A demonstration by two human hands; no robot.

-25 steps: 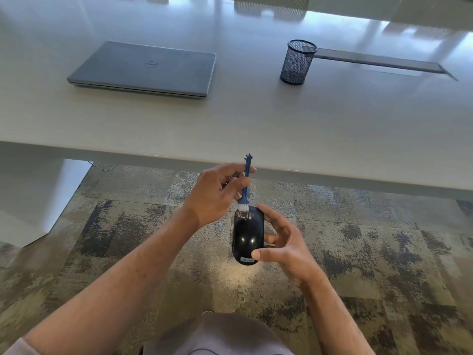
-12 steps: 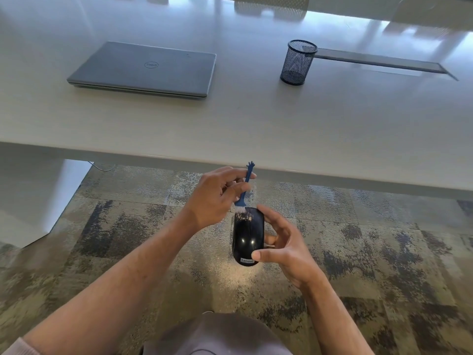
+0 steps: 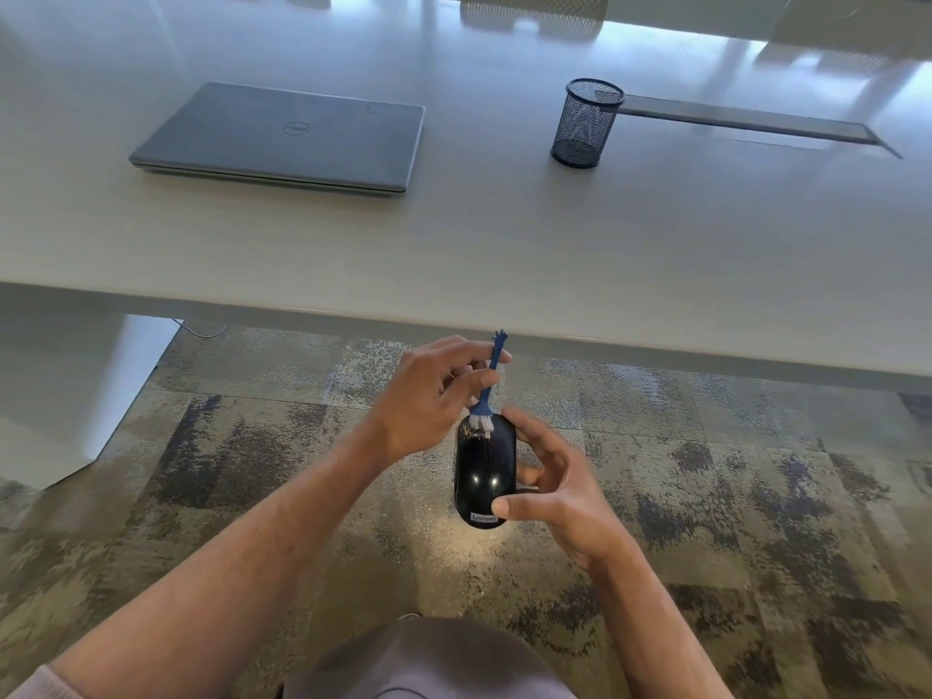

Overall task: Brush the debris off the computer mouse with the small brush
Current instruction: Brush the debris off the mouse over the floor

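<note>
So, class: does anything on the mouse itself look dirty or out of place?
Yes. Pale specks of debris cling to the far left end of the black mouse, right under the small brush; the rest is glossy.

Both forearms are showing bare from the left hand and the right hand back toward the elbows. A pale pinkish sleeve is peeking in well behind the left hand, at the lower corner. Below and between the two hands, a knee in grey trousers is showing.
</note>
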